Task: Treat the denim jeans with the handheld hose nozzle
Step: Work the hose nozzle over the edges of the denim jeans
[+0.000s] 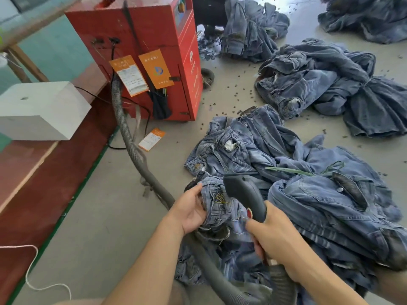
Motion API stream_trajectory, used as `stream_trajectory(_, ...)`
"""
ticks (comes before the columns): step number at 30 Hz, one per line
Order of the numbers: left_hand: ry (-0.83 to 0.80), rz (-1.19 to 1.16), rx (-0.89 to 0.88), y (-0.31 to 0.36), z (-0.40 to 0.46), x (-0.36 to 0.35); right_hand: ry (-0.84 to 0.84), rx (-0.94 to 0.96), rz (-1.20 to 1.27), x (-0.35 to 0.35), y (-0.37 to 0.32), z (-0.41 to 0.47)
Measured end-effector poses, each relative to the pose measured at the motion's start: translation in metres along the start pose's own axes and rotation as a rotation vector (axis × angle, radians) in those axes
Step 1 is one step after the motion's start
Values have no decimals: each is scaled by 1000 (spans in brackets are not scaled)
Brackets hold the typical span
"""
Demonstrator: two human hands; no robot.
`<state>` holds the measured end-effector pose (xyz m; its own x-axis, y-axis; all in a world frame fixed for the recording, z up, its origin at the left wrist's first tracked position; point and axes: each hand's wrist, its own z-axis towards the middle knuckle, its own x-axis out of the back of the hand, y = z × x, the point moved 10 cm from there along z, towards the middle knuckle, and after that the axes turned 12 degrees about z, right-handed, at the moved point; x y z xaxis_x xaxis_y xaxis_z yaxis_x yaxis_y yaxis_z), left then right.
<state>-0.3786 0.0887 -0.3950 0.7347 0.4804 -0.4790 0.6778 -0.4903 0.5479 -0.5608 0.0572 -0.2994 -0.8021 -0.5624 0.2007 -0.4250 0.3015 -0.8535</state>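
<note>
A pair of blue denim jeans (222, 208) is lifted at its waistband in front of me, above a big heap of jeans (308, 194). My left hand (190, 211) grips the waistband edge. My right hand (273, 236) grips the handle of the dark grey hose nozzle (242, 192), whose head rests against the denim by some loose yellow threads. A grey ribbed hose (130, 137) runs from the nozzle's back end, under my arms, across the floor to the red machine (154, 51).
More jeans piles (330, 84) lie on the grey floor at the right and back, with small dark scraps scattered around. A white box (39, 111) sits on a red bench at left. Orange tags (141, 73) hang on the machine; one lies on the floor.
</note>
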Motion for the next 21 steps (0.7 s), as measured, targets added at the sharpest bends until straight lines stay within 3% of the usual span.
stream_trajectory(5, 14, 68, 5, 1, 5, -2, -93, -13, -248, -25, 13, -21)
stream_trajectory(12, -54, 57, 31, -6, 2, -4, 57, 7, -60, -2, 4, -11)
stream_trajectory(18, -43, 92, 44, -5, 6, -6, -68, -15, -227, -25, 20, -26)
stream_trajectory(21, -54, 91, 7, -5, 6, -8, -46, 25, -183, -30, 7, -4)
